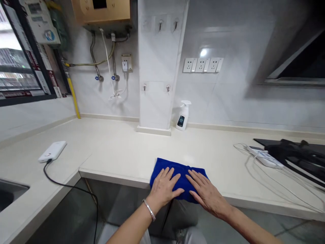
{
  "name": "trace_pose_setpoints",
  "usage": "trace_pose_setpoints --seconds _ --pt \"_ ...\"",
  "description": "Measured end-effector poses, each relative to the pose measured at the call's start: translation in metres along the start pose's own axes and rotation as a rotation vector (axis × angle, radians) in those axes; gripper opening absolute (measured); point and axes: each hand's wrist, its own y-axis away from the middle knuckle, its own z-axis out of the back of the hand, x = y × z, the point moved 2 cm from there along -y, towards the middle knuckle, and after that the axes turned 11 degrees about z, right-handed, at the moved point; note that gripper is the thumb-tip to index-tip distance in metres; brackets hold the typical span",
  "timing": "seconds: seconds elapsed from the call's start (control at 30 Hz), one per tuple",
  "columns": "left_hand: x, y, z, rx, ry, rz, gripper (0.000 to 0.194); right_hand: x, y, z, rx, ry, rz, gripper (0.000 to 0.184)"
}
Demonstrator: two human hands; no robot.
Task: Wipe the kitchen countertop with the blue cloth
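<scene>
A blue cloth (181, 165) lies spread on the pale countertop (122, 145), with its near side at the counter's front edge. My left hand (165, 186) rests flat on the cloth's left half, fingers spread, a silver bangle on the wrist. On the right half lies my right hand (204, 191), also flat with its fingers apart. Both hands press on the cloth from above, and neither grips it. Behind the cloth, against the wall beside a pillar, stands a white spray bottle (182, 117) with a dark label.
To the left lies a white power bank (52, 151) with a black cable (73, 185) hanging off the edge. A sink (12, 191) is at far left. At right are a white device with cables (265, 156) and a black gas stove (299, 152). A pillar (156, 101) juts out behind.
</scene>
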Motion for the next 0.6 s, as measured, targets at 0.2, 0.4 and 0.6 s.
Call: trace_pose_setpoints --seconds 0.2,0.4,0.6 --pt "0.074 0.028 0.027 -0.223 -0.212 -0.182 0.057 0.051 -0.062 -0.010 -0.113 0.030 0.053 0.050" --pt "0.195 0.071 0.079 -0.372 -0.404 -0.243 0.054 0.141 -0.181 -0.029 -0.202 -0.069 0.057 0.049" --pt "0.276 0.085 0.083 -0.266 -0.387 -0.064 0.064 0.172 -0.243 -0.032 -0.200 -0.131 0.003 0.065"
